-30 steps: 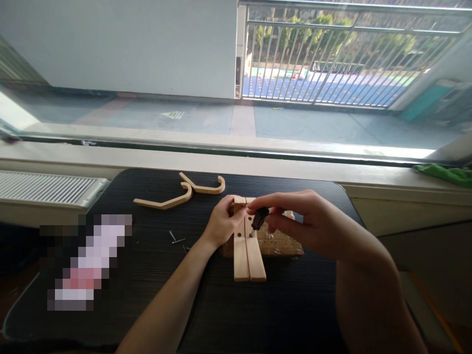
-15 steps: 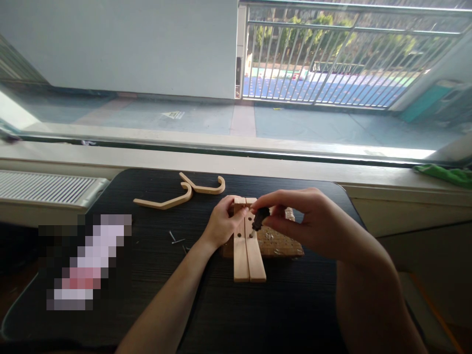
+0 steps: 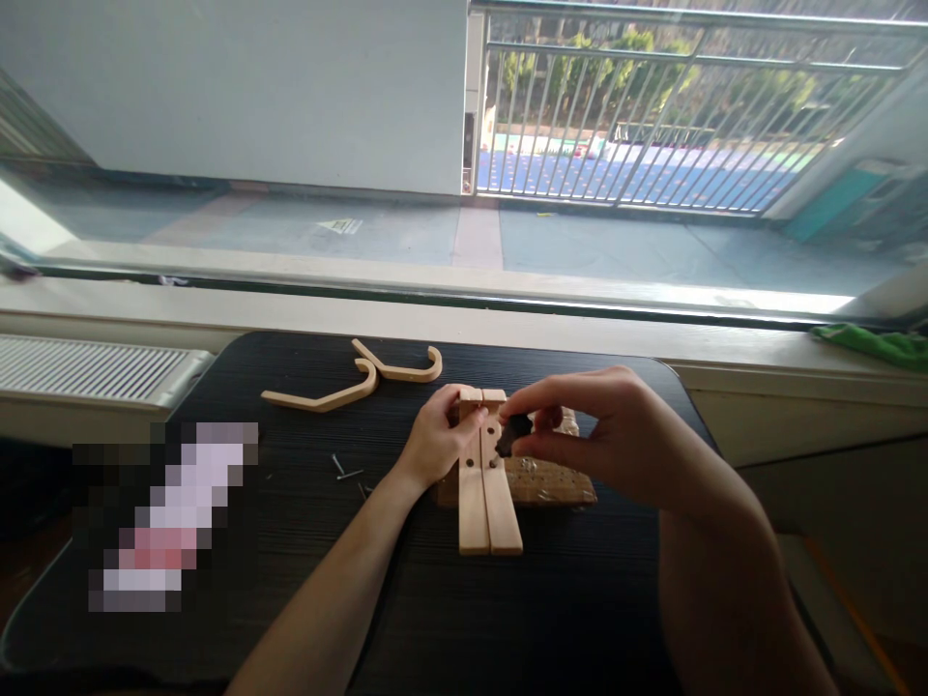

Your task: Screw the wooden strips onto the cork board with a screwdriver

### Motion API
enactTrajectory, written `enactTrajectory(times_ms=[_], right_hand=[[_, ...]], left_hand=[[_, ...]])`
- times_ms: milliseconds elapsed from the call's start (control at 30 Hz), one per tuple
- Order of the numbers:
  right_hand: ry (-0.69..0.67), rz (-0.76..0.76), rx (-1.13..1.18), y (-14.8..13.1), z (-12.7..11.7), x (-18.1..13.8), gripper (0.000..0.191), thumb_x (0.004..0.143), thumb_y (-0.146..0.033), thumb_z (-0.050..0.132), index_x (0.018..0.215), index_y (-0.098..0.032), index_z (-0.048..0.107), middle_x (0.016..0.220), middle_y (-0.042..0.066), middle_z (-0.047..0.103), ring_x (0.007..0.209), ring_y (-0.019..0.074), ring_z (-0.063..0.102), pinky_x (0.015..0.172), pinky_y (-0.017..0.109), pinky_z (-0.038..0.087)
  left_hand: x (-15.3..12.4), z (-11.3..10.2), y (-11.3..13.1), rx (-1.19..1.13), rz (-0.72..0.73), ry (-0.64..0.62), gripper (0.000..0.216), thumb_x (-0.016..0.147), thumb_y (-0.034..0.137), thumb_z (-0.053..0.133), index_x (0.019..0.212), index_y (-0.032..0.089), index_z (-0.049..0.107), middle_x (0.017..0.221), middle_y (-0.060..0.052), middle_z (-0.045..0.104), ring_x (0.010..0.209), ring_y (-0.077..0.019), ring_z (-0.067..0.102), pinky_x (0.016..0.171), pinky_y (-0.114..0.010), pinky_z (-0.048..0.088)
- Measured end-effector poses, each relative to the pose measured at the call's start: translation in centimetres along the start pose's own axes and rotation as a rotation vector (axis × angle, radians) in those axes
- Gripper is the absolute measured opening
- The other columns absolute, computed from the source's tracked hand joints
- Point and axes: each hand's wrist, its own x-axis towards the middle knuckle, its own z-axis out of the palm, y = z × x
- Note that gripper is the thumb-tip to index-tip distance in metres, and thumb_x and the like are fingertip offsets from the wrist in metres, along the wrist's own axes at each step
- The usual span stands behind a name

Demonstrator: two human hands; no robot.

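Two light wooden slats lie side by side across a brown perforated wooden board on the black table. My left hand grips the far end of the slats from the left, fingers curled round them. My right hand pinches a small black knob between thumb and fingers, just above the right slat near its holes. Two curved wooden hook pieces lie apart at the far side of the table.
A few small nails or screws lie loose left of my left wrist. A blurred pink-white object rests at the table's left. A window sill, a radiator grille and a green cloth lie beyond.
My right hand has turned the black knob slightly and shifted a little toward the slats. My left hand stays on the slats.
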Motion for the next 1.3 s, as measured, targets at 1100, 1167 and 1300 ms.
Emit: enactTrajectory(times_ms=[1100,1167,1300], right_hand=[[0.039,0.031,-0.122,-0.17,0.73,0.1,0.019,0.082,-0.032,0.074,0.09,-0.018,0.065,0.066,-0.003,0.061,0.058,0.0093,0.056,0.055,0.02,0.041],[0.041,0.03,-0.133,-0.21,0.75,0.08,0.019,0.081,-0.033,0.074,0.089,-0.017,0.065,0.065,-0.003,0.061,0.057,0.009,0.056,0.054,0.019,0.041],[0.07,0.023,-0.17,-0.32,0.83,0.07,0.021,0.08,-0.034,0.076,0.086,-0.017,0.064,0.063,-0.004,0.06,0.054,0.008,0.054,0.052,0.019,0.039]], left_hand=[[0.0,-0.1,0.1,-0.021,-0.027,0.008,0.015,0.076,0.028,0.069,0.084,0.017,0.062,0.078,-0.002,0.062,0.073,-0.0156,0.056,0.068,-0.026,0.047],[-0.02,-0.09,-0.03,-0.029,-0.03,0.006,0.014,0.076,0.027,0.069,0.083,0.018,0.062,0.078,-0.002,0.063,0.073,-0.0157,0.057,0.068,-0.026,0.047],[-0.03,-0.02,0.04,-0.023,-0.02,0.007,0.014,0.077,0.028,0.068,0.084,0.017,0.063,0.079,-0.003,0.064,0.074,-0.0163,0.058,0.069,-0.026,0.048]])
